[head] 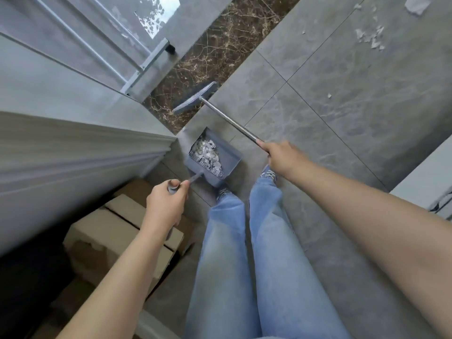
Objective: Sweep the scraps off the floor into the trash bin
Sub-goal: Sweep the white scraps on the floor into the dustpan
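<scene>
My left hand (166, 204) grips the handle of a grey dustpan (226, 167), which hangs just ahead of my feet and holds a pile of white paper scraps (206, 152). Around the metal pole of a grey broom (195, 99) my right hand (281, 157) is curled; the broom head rests on the dark marble strip ahead. More white scraps (370, 37) lie on the grey tiles at the far right. No trash bin is in view.
A pale wall with moulding (80, 152) runs along my left. Cardboard boxes (117, 231) sit on the floor below my left arm. A metal-framed glass door (146, 57) stands beyond the marble strip (220, 50). Grey tile floor (342, 143) spreads to the right.
</scene>
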### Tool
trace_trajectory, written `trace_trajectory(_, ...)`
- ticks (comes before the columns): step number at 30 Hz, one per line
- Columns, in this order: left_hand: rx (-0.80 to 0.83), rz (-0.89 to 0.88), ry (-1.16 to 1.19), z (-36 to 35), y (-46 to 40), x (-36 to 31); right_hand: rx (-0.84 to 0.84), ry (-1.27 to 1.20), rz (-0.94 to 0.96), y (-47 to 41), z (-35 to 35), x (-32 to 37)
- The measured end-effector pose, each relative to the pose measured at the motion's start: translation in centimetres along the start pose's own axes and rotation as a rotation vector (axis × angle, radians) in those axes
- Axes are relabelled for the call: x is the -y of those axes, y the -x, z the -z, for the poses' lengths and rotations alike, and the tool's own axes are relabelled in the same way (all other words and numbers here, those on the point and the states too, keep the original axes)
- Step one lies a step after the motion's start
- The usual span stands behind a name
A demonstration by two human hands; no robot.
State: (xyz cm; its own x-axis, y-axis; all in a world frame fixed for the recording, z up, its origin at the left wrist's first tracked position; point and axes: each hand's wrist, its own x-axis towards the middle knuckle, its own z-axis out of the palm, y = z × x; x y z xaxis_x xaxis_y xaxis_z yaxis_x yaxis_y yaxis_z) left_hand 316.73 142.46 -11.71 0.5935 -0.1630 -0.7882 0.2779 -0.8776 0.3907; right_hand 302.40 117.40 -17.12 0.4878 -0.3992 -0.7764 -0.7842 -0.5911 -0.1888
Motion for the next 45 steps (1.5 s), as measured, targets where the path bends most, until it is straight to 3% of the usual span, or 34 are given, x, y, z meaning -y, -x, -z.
trace_trajectory(8,-0.080,0.067,0.053,0.0,0.7,2.0,0.051,0.384,0.010,-4.9,2.1,4.8)
trace_trajectory(15,-0.065,0.041,-0.073,0.5,0.5,1.8,-0.037,0.488,-0.120,-5.2,6.2,-1.1)
trace_trajectory(21,-0.035,0.076,-0.020,0.4,-0.8,0.2,-0.077,0.177,-0.409,-2.5,5.7,-9.0)
trace_trajectory(26,-0.004,-0.049,-0.190,-0.1,-2.6,-2.2,-0.015,-0.291,-0.489,0.9,1.3,-9.5)
trace_trajectory(35,0.020,-0.157,-0.290,-1.1,-6.6,-7.4,0.235,-0.720,-0.372,7.3,-6.9,-4.3)
trace_trajectory(41,0.042,-0.167,-0.344,-0.9,-7.5,-9.5,0.200,-1.063,-0.481,10.0,-6.2,-5.9)
trace_trajectory(45,0.091,-0.153,-0.345,-1.0,-8.0,-9.7,0.075,-1.100,-0.536,8.1,-6.2,-5.9)
